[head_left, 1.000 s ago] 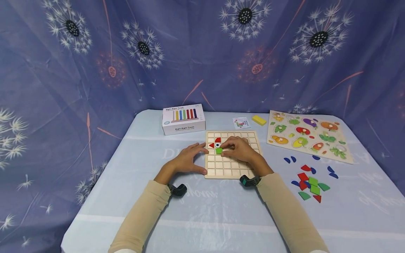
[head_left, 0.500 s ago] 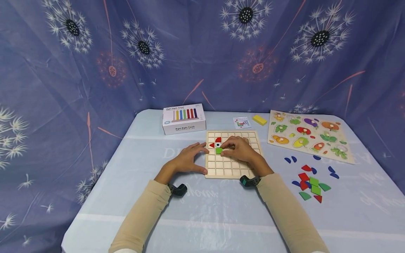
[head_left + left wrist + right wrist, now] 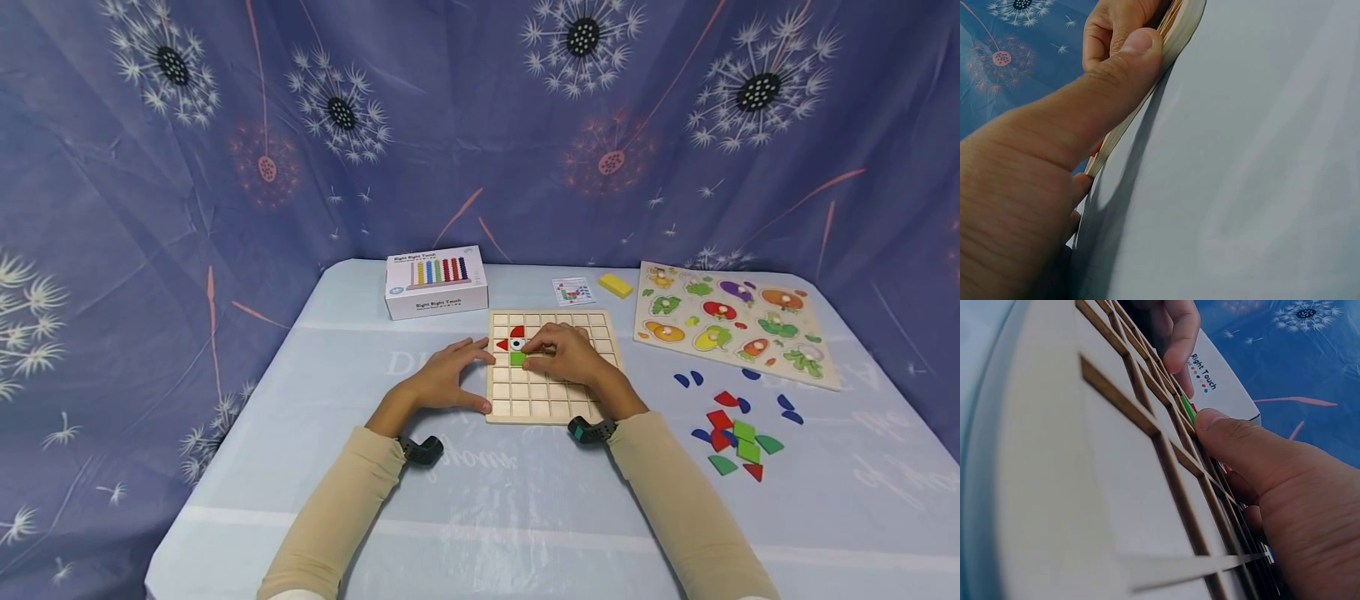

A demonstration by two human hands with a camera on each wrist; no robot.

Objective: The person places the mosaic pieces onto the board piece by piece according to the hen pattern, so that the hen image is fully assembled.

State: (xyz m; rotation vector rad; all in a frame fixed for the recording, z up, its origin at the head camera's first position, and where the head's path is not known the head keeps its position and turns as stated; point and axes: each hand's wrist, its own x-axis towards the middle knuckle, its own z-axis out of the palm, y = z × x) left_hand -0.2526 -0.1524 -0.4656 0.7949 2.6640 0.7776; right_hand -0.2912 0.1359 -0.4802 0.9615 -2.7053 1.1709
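Note:
A wooden grid board (image 3: pixel 551 408) lies in front of me. My left hand (image 3: pixel 446 375) rests at its left edge, thumb and fingers spread apart; in the left wrist view the thumb (image 3: pixel 1104 84) lies on the board's rim. My right hand (image 3: pixel 566 354) reaches over the board, its thumb and index finger at the right side of a green square tile (image 3: pixel 517 359). From the right wrist, the thumb tip touches that green tile (image 3: pixel 1187 407). Around it on the grid are a white eye tile (image 3: pixel 517 344), a red triangle (image 3: pixel 502 345) and a red quarter-round tile (image 3: pixel 517 332).
Loose red, green and blue tiles (image 3: pixel 747 451) lie scattered at the right. A vegetable puzzle board (image 3: pixel 678 309) stands behind them. At the back are a white toy box (image 3: pixel 437 283), a small picture card (image 3: pixel 573 292) and a yellow block (image 3: pixel 615 285).
The green square tile has shifted slightly left and now sits flatter and squarer in its cell. Both hands stay nearly in place.

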